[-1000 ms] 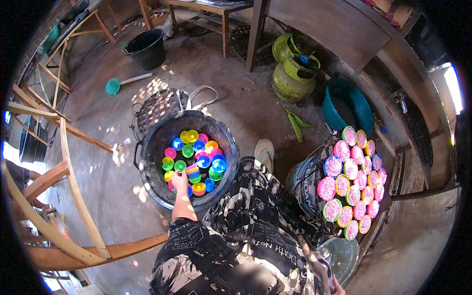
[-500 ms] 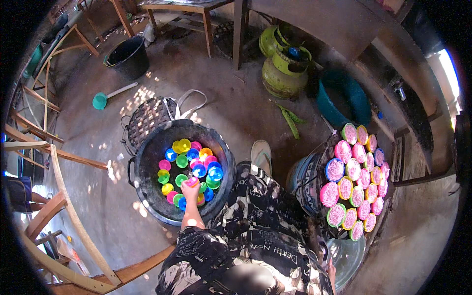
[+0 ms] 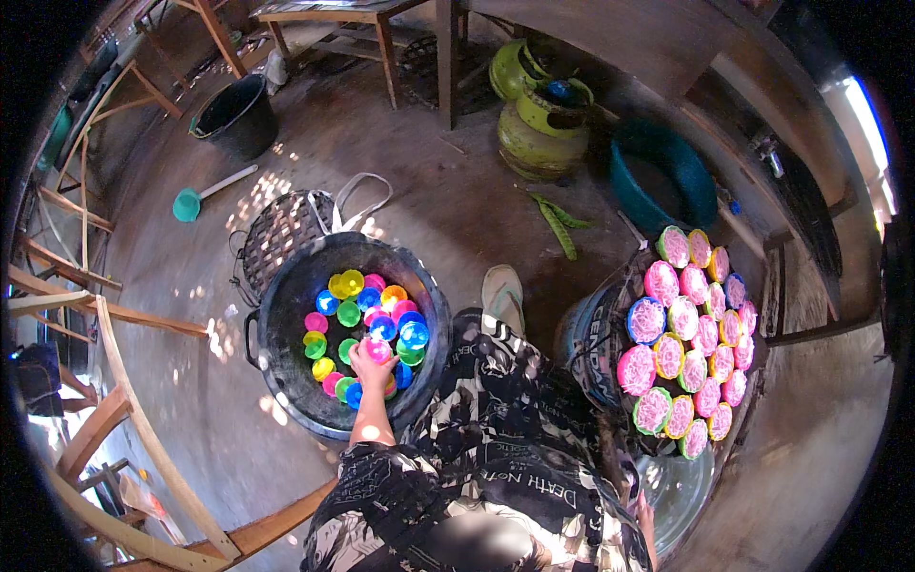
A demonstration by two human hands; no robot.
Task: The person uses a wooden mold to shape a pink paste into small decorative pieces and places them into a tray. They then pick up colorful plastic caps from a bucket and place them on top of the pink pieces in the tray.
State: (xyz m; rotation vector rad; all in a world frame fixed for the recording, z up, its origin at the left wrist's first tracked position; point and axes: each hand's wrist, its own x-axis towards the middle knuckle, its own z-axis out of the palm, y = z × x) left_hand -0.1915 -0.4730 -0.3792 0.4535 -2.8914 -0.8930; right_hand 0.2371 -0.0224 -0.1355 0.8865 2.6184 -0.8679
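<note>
My left hand (image 3: 370,370) reaches into a large black tub (image 3: 276,357), its thumb and fingers curled around a small pink plastic cup (image 3: 379,351). Around it in the tub lie several small cups in blue, green, yellow, orange and pink, among them a blue cup (image 3: 414,335) and a yellow cup (image 3: 324,368). Low on the right, only a sliver of my right hand (image 3: 645,520) shows beside a clear bowl (image 3: 681,491); its fingers are hidden. Above that bowl, several cups filled with pink-and-white shreds (image 3: 652,410) stand close together on top of a round container (image 3: 588,348).
A woven basket lid (image 3: 286,238) with a white strap lies behind the tub. Farther off are a green dipper (image 3: 187,204), a black bucket (image 3: 238,119), green gas cylinders (image 3: 543,138), green pods (image 3: 558,227) and a teal basin (image 3: 624,191). A wooden frame (image 3: 119,362) stands left.
My left hand has shifted slightly; its fingers now spread around the pink cup, which shows more of its open top. The whole view has moved a little.
</note>
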